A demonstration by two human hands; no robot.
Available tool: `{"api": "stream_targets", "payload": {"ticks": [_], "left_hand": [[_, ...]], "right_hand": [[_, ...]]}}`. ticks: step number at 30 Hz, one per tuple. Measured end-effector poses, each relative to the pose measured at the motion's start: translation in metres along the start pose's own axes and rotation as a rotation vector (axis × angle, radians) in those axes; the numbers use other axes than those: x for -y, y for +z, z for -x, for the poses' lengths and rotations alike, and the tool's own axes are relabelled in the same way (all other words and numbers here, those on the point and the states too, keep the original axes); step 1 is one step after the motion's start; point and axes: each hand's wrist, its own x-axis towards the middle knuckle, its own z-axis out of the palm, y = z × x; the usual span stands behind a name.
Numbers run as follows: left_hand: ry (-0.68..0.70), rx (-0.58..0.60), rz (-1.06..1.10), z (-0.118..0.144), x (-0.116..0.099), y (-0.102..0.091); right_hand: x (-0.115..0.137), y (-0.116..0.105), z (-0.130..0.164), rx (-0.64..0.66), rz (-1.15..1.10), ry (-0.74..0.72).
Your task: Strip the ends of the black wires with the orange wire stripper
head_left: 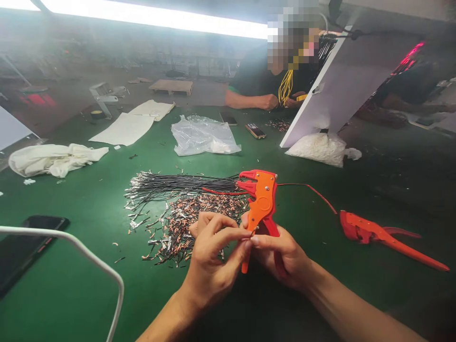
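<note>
Both hands [245, 256] hold the wire stripper [261, 209] beside cut wires [185, 209].

1. The wire stripper [261, 204] is orange with red handles.
2. A second stripper [381, 235] at 3 o'clock is red all over.
3. The counter [71, 285] is green.
4. The wire bundle [178, 185] is black; one wire [313, 191] is red.
5. The cut scraps [185, 223] are copper and silver.
6. The cloth [53, 159] at 10 o'clock is white.
7. The phone [24, 247] is black.
</note>
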Motion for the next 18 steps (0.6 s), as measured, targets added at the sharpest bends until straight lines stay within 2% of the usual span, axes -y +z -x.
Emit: {"api": "stream_targets", "payload": {"ticks": [4, 7, 12, 18], "left_hand": [[-0.028, 0.011, 0.048, -0.0001, -0.0008, 0.0004], [-0.117, -0.001, 0.150, 0.0008, 0.0006, 0.0009], [-0.270, -0.025, 0.346, 0.0007, 0.0047, -0.0025], [-0.387, -0.073, 0.495, 0.0011, 0.0060, -0.0053]], "right_hand": [[-0.0009, -0.0002, -0.0005, -0.017, 0.025, 0.012], [-0.0033, -0.0009, -0.0003, 0.042, 0.052, 0.024], [-0.0053, -0.0028, -0.0002, 0.070, 0.069, -0.010], [-0.0061, -0.0044, -0.0012, 0.121, 0.083, -0.016]]}}
